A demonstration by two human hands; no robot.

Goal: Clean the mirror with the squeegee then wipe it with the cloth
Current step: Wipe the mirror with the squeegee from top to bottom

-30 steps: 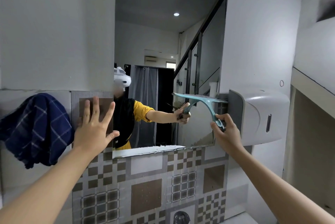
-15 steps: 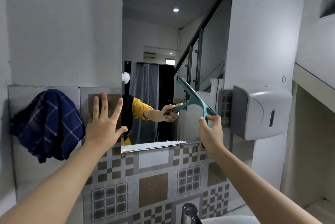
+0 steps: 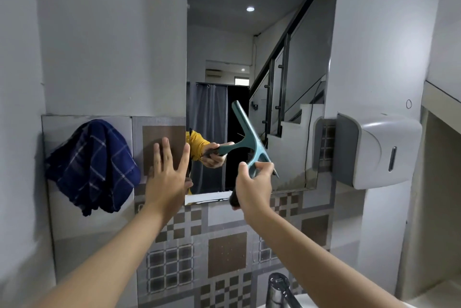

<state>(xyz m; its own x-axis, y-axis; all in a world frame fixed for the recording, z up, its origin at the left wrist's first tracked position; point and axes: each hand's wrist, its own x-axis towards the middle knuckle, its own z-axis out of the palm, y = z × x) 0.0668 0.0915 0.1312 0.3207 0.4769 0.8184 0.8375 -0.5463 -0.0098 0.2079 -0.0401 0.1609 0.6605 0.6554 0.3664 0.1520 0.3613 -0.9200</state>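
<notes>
Tap [image 3: 279,287]: seen at the bottom edge, chrome, nearest the camera, above a white basin rim.
Forearms: both are reached up and forward from the lower corners toward the wall.
Right hand [image 3: 253,189]: fingers are closed around the dark handle of the squeegee [image 3: 250,138]; the handle end is seen sticking out below the palm.
Squeegee: held against the lower middle of the mirror [image 3: 262,58]; the teal blade is tilted, its upper end leaning left and its lower end near the right fingers.
Left hand [image 3: 168,175]: fingers are spread open and laid flat on the tiled wall [image 3: 224,252], just beside the mirror's lower left corner; nothing is held.
Cloth [image 3: 92,165]: dark blue with pale checks, hung bunched on the wall left of the left hand, apart from it and from the mirror.
Mirror: fixed to the wall above the patterned tiles; a yellow sleeve, a hand with the squeegee, a grey curtain, a staircase and a ceiling light are reflected in it.
Dispenser [image 3: 374,150]: white and grey, mounted on the wall just right of the mirror's lower right corner.
Ledge [image 3: 439,98]: seen at the far right, against the white wall.
</notes>
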